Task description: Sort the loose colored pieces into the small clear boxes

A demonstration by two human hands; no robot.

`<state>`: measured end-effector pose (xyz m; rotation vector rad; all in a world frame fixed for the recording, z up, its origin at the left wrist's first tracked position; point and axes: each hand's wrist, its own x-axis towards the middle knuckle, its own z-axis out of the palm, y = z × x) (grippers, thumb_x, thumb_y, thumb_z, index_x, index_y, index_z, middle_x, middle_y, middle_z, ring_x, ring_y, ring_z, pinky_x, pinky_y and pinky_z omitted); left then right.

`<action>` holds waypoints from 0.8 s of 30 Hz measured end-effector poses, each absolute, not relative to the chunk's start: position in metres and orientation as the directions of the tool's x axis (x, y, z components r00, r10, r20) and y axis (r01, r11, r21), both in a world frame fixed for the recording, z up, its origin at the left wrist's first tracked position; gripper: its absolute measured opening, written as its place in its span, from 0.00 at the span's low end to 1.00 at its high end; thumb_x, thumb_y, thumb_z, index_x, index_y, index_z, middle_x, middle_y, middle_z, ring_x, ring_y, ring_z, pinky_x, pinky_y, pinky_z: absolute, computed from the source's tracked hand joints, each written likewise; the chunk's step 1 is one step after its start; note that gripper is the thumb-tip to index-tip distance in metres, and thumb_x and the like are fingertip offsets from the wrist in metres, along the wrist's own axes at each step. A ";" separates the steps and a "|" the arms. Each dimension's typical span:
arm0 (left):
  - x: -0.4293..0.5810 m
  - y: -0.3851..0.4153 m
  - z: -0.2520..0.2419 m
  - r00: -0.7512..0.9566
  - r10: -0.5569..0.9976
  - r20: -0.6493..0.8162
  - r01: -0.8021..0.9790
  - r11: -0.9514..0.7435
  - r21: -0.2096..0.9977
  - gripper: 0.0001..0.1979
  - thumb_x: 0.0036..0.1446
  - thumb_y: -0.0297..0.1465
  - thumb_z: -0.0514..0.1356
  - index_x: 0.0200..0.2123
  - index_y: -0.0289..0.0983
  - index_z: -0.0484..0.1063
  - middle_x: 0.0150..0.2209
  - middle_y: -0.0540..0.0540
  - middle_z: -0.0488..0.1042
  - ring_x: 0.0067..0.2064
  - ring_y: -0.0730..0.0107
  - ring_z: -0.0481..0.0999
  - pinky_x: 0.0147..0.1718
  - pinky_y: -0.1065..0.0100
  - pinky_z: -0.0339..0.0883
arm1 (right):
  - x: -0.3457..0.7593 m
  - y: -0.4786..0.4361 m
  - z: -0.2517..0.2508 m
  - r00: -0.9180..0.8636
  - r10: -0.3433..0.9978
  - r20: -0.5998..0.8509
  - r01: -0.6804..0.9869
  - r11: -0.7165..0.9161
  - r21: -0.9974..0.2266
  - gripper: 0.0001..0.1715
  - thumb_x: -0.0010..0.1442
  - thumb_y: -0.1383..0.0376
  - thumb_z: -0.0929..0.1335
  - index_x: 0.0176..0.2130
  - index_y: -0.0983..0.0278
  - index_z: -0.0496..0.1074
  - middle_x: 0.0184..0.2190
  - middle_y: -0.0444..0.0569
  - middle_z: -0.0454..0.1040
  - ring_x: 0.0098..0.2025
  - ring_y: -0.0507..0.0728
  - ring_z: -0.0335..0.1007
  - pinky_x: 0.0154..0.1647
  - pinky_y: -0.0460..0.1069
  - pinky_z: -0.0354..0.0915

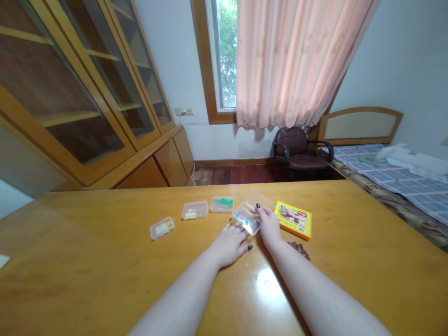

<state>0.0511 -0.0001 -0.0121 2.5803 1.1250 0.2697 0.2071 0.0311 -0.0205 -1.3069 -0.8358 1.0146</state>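
In the head view, see the right hand (269, 226) clamped on the right edge of a tilted clear box (252, 225), with blue pieces (246, 222) inside and an open lid (261, 197) behind. See the left hand (226, 245) spread palm-down over the table (140, 289), fingers apart beside the box; cannot tell if touching it. Best to pinch lightly, without flexing thin plastic, and hold the tilt shallow, to avoid spilling near the loose brown pieces (300, 249).
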 end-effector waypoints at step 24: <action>0.035 -0.058 0.031 0.168 0.957 -0.235 0.978 -0.131 0.165 0.39 0.50 0.41 0.55 0.61 0.29 0.47 0.63 0.30 0.46 0.62 0.45 0.47 0.57 0.49 0.48 | 0.207 0.037 -0.022 0.329 0.934 -0.137 -0.220 -0.065 -0.973 0.19 0.46 0.51 0.67 0.28 0.65 0.71 0.28 0.50 0.76 0.25 0.54 0.67 0.23 0.46 0.59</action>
